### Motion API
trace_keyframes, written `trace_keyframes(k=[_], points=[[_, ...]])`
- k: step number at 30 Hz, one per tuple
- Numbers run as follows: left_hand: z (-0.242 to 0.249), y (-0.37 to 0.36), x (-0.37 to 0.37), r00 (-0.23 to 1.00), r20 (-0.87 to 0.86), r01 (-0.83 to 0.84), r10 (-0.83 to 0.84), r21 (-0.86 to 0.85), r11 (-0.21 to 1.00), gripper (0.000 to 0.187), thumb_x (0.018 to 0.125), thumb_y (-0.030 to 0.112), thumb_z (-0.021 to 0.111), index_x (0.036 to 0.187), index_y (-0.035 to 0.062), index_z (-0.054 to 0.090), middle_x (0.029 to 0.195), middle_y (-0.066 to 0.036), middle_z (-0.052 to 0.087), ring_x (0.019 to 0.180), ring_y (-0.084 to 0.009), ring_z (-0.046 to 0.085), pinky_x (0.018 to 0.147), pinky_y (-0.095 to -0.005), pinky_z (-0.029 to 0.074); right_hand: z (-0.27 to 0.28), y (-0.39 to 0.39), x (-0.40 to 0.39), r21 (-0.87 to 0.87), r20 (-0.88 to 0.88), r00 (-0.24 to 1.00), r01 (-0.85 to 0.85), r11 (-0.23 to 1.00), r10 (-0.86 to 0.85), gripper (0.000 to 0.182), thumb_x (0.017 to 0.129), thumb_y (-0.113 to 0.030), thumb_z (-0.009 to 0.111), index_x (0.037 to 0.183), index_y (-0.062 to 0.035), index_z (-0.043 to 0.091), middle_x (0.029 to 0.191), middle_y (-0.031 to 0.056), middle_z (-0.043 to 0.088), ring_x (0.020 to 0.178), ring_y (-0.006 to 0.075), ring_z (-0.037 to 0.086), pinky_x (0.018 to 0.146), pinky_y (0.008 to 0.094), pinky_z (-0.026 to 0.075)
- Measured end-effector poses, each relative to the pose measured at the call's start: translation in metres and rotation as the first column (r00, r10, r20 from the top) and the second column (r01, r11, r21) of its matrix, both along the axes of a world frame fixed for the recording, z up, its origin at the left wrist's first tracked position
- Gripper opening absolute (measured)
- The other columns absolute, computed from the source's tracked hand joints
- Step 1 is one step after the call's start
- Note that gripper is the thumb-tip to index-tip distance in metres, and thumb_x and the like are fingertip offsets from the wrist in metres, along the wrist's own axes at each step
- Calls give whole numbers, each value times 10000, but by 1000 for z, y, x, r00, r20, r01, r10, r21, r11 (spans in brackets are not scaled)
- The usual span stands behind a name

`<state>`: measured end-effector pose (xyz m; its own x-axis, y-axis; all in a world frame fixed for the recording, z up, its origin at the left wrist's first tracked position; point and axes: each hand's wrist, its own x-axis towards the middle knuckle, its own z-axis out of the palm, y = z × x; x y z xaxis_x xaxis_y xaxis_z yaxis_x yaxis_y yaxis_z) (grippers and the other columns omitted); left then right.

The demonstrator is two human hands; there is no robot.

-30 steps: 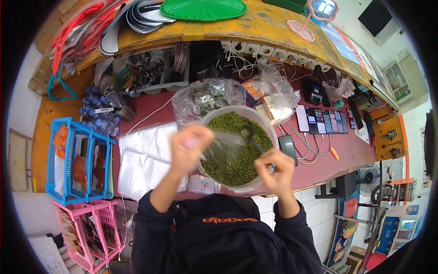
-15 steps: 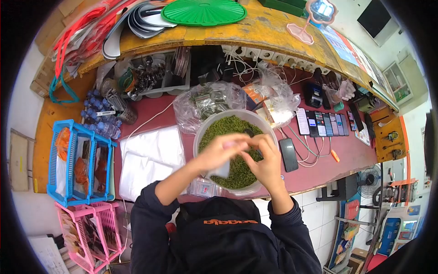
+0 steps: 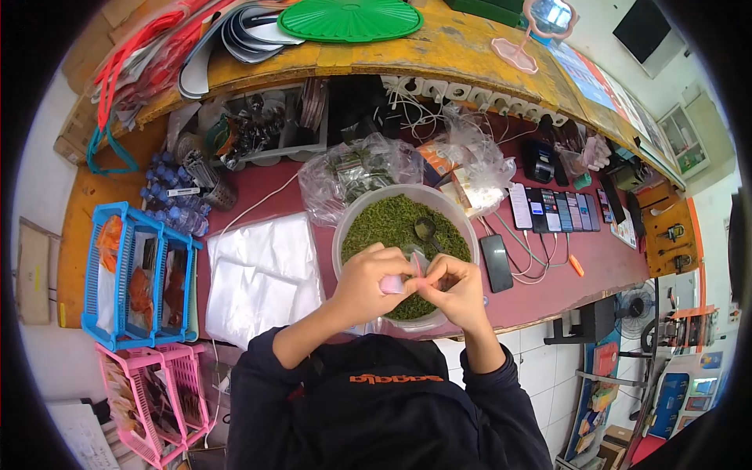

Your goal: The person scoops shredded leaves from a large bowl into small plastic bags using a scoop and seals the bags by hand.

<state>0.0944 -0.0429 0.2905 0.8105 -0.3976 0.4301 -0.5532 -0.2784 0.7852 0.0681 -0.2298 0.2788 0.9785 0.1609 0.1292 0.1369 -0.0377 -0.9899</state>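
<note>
A round translucent tub [image 3: 341,235] of chopped green leaf stands on the red tabletop, with a dark spoon [image 3: 425,229] lying on the leaf. Over the tub's near half, my left hand [image 3: 374,280] and my right hand [image 3: 454,291] meet at the fingertips. Both pinch a small clear plastic bag [image 3: 415,265] with a pinkish edge; its lower part is hidden by my fingers. Stacked clear plastic bags [image 3: 262,274] lie left of the tub. Behind it is an open plastic bag [image 3: 360,168] holding small green packets.
Blue basket [image 3: 117,274] and pink basket [image 3: 157,399] stand at the left. Several phones [image 3: 552,211] with cables lie at the right, one dark phone [image 3: 495,263] beside the tub. An orange lighter [image 3: 576,266] is near the right edge. A yellow shelf [image 3: 345,59] spans the back.
Both hands have moved down toward the tub's near side, uncovering the spoon. The small bag, blurred below my left hand before, is now between the fingertips of both hands.
</note>
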Motion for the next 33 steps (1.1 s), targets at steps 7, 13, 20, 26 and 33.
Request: trace_keyframes(k=[7,13,20,26,33], points=[[-2,-3,-6,989,-114,85,-92,-61,994,99,745,82,709,700,51,627,680,-57,587,634,-233,527,581,-342,410,-8,-5,-6,308,-423,837,-228,924,348,287,956,-208,571,720,-52,519,617,56,562,500,155,558,448,297,415],[-2,-2,-14,927,302,-325,222,352,878,128,723,175,736,737,84,646,701,-35,603,653,-257,547,548,-345,453,-3,1,-3,-529,289,952,249,811,-103,243,861,-112,620,706,5,475,627,191,506,557,385,521,526,420,427],[-18,24,19,996,-29,92,-89,477,874,328,727,325,770,1003,158,711,740,-32,628,698,-257,564,669,-376,489,17,-25,0,-71,-274,962,-10,997,-10,106,785,94,662,799,32,577,836,74,660,635,93,626,556,253,481],[-12,0,12,974,224,-130,31,441,888,516,694,337,788,1155,143,658,836,-51,637,757,-242,563,678,-359,489,25,-15,-5,-508,-13,999,-34,861,32,352,711,54,727,1052,-16,679,909,95,625,633,160,628,582,283,484],[-16,17,19,902,416,-240,118,256,936,482,594,405,845,963,127,708,844,-22,622,760,-223,556,666,-324,477,-8,-21,3,-783,348,935,332,525,-73,245,710,-90,769,931,-67,664,890,77,596,870,259,598,743,383,434]])
